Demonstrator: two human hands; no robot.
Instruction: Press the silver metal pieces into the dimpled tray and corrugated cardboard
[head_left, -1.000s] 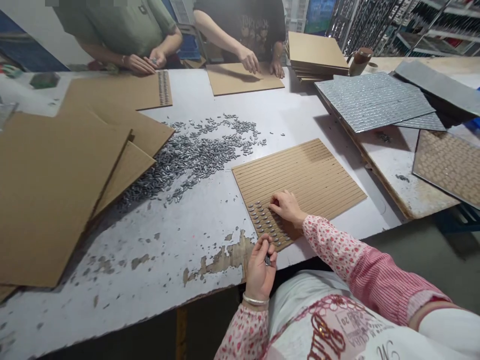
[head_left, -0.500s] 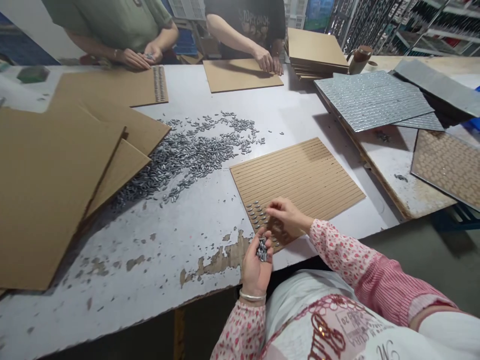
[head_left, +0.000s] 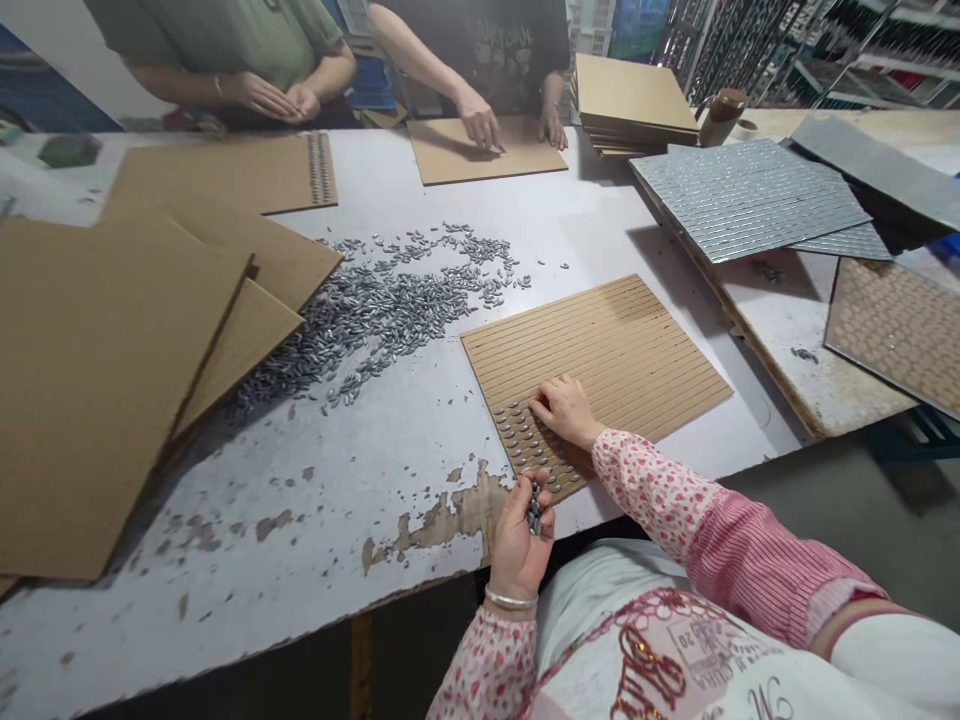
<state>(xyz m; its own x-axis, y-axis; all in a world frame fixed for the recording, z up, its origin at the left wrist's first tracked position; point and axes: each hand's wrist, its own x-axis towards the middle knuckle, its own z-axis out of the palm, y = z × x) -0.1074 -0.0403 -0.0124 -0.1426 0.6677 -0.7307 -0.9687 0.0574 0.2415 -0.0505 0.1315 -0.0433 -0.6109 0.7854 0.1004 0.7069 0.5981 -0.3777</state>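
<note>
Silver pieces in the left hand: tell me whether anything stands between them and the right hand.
Partly: the left hand itself curls around the silver pieces. Beyond, toward the right hand, only low rows of similar pieces on the grooved board show.

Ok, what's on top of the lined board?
Grey pieces in rows at the near corner of the board. The right hand and left hand each cover part of it; what's behind them can't be seen.
</note>
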